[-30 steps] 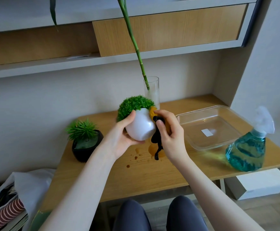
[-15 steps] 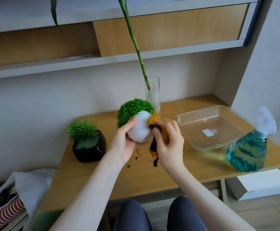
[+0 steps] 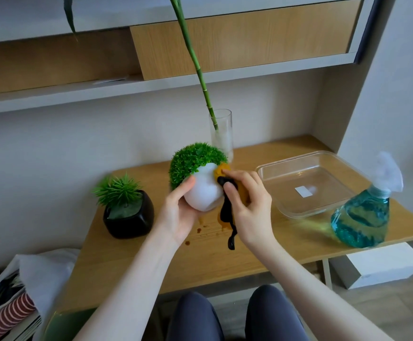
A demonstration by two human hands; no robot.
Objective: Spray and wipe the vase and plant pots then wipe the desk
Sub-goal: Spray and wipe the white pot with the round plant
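Right now my left hand (image 3: 178,212) cups the white round plant pot (image 3: 204,190) tilted above the surface (image 3: 262,244), while my right hand (image 3: 249,205), nearer its right flank, pinches the orange-and-black cloth (image 3: 226,210) against that side.

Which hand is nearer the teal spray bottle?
Right. The right hand wipes the white pot left of the teal spray bottle; the left hand is farther left.
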